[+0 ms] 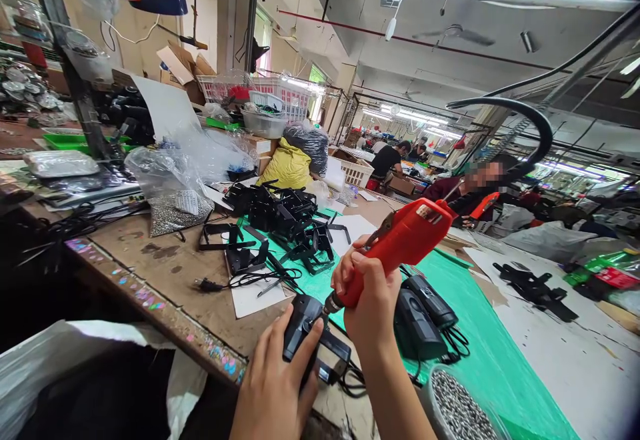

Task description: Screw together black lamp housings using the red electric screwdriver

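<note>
My right hand (370, 300) grips a red electric screwdriver (400, 243), its tip pointing down onto a black plastic housing (303, 323). My left hand (275, 380) holds that housing steady at the near edge of the wooden bench (165, 273). Two more black housings (423, 313) with cords lie just right of my right hand on a green mat (475, 333). A round tub of small silver screws (457, 413) sits below my right forearm.
A heap of black brackets (285, 217) lies further back on the mat. Clear bags (170, 173), a yellow sack (289, 165) and white baskets (280, 97) crowd the far left. Other people sit working at the right, one behind the screwdriver. A black hose (525, 120) arcs overhead.
</note>
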The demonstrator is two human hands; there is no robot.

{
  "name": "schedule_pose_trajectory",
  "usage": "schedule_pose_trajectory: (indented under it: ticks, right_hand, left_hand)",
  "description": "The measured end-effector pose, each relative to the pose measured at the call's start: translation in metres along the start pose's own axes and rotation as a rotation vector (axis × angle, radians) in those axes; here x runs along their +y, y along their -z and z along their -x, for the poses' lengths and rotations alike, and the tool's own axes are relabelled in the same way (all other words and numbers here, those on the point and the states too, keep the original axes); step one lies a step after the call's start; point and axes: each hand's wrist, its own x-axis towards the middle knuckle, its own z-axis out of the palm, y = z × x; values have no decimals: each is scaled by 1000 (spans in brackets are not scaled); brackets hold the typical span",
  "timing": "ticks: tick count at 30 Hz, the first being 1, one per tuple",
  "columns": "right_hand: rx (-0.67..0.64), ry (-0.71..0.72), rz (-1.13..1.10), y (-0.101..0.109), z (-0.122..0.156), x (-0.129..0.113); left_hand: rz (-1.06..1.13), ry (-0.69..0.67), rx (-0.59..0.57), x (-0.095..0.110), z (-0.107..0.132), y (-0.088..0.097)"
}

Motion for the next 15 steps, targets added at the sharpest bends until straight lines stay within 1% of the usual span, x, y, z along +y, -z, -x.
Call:
schedule_pose_trajectory:
  ticks: [5,10,15]
  right_hand:
    - [1,-1,-6,1,0,-2]
    - [-13,-16,4,1,2,-1]
    - [-13,-11,16,2,0,2]
  left_hand:
    - [52,99,51,10,2,-4]
    - [36,92,50,8,3,-6]
    - [27,40,5,5,2,-3]
